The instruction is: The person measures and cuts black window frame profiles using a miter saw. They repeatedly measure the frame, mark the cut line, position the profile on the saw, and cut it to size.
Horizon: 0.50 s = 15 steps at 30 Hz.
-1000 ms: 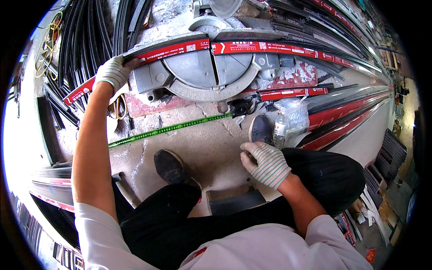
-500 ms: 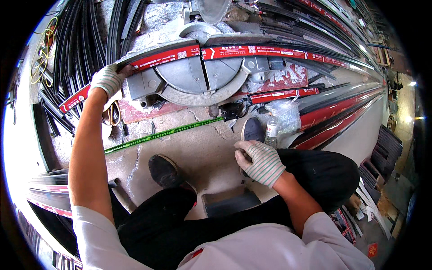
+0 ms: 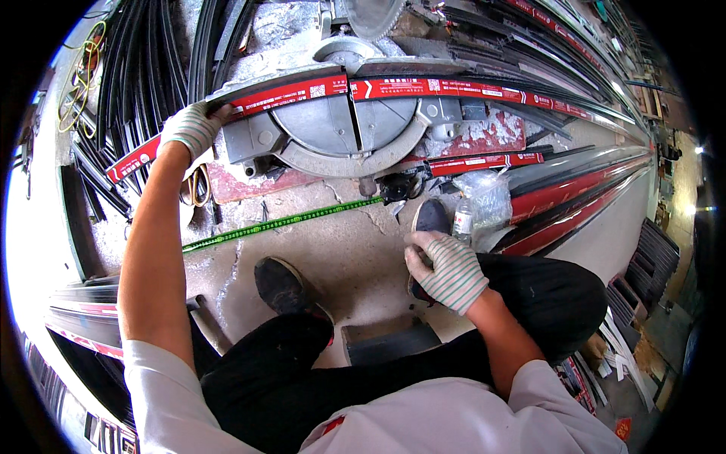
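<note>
A long dark profile strip with a red printed film lies across a miter saw, parted at the saw's slot into a left piece and a right piece. My left hand, in a striped knitted glove, grips the left piece near the saw's left side. The saw's round grey table sits under the strip; its toothed blade is raised behind. My right hand, gloved likewise, is curled closed above my right knee, with nothing visible in it.
A green tape measure lies extended on the floor, its black case near my right shoe. Beside that stand a plastic bottle and clear wrap. Dark profiles lie at the left; film-covered lengths lie at the right.
The whole view has shifted slightly, so things sit a little farther right. My left hand keeps its grip on the strip's left piece; my right hand stays curled by the knee.
</note>
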Each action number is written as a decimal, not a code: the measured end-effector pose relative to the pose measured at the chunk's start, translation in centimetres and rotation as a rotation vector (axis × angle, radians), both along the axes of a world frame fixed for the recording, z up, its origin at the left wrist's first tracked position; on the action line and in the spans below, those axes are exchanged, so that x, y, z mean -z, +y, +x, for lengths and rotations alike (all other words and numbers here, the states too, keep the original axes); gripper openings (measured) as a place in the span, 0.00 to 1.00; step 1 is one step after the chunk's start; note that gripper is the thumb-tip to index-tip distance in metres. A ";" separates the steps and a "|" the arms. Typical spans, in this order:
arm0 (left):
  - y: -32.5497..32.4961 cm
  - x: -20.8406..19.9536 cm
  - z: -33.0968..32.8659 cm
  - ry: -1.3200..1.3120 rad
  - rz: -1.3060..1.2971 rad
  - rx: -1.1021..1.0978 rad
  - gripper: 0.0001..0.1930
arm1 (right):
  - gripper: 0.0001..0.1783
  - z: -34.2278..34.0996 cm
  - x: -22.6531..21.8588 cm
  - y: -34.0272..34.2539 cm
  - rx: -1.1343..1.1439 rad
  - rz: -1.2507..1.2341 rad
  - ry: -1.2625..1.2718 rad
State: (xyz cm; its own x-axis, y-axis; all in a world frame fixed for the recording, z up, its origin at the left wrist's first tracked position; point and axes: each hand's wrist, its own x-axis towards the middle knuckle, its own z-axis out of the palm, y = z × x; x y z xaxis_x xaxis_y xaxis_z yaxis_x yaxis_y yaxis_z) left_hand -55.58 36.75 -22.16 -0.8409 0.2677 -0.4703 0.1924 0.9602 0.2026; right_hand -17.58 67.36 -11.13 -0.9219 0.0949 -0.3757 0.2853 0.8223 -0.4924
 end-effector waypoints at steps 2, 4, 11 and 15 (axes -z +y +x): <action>0.2 -0.3 0.2 0.010 0.011 0.011 0.29 | 0.14 -0.7 0.0 0.4 0.031 -0.003 0.058; 0.5 -0.5 0.3 0.001 0.029 0.013 0.29 | 0.12 -2.1 -0.2 1.1 0.107 -0.075 0.136; 0.3 -0.5 0.2 -0.010 0.041 -0.011 0.31 | 0.18 -11.5 -6.4 7.2 0.562 -0.374 0.534; 0.5 -0.2 0.2 -0.016 0.036 -0.022 0.32 | 0.26 -18.0 -11.3 11.3 0.373 -0.200 0.746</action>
State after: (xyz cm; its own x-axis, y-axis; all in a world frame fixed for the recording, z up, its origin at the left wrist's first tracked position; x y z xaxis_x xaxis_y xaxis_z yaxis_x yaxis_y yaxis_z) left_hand -55.38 37.20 -21.94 -0.8390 0.2664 -0.4745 0.1678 0.9562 0.2400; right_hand -35.54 78.70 0.21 -0.8561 0.4377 0.2749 0.0633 0.6166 -0.7847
